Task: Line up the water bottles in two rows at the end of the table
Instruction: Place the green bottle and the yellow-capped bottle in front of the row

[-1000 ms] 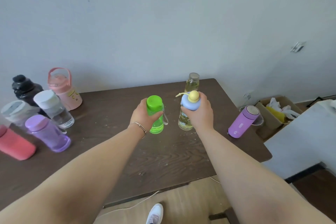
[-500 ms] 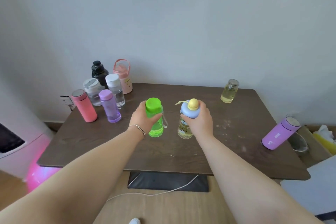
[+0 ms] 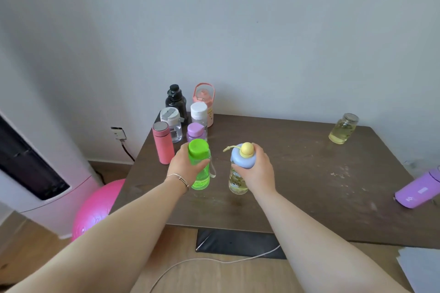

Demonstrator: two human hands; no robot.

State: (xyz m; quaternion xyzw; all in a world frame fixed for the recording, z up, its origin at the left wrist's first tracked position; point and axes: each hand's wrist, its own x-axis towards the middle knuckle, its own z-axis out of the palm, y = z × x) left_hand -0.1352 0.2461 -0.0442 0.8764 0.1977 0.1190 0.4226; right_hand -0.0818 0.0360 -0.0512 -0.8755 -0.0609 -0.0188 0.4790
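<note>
My left hand (image 3: 184, 169) grips a bright green bottle (image 3: 200, 173) held upright above the dark wooden table (image 3: 297, 185). My right hand (image 3: 260, 170) holds a clear bottle with a blue cap and yellow knob (image 3: 240, 162) beside it. At the table's far left end stand several bottles in two short rows: a coral flask (image 3: 163, 143), a clear one with a grey lid (image 3: 171, 123), a black one (image 3: 175, 100), a lilac one (image 3: 195, 131), a white-capped one (image 3: 199, 112) and a pink handled jug (image 3: 204, 96).
A glass jar of yellowish liquid (image 3: 342, 128) stands at the back right. A purple flask (image 3: 419, 191) lies on its side at the right edge. A pink ball (image 3: 95, 207) and white appliance (image 3: 35, 173) sit left of the table. A cable (image 3: 214, 260) runs on the floor.
Both hands carried the green and blue-capped bottles leftward toward the bottle group. The view turned left, bringing the group toward the centre and the purple flask to the right edge.
</note>
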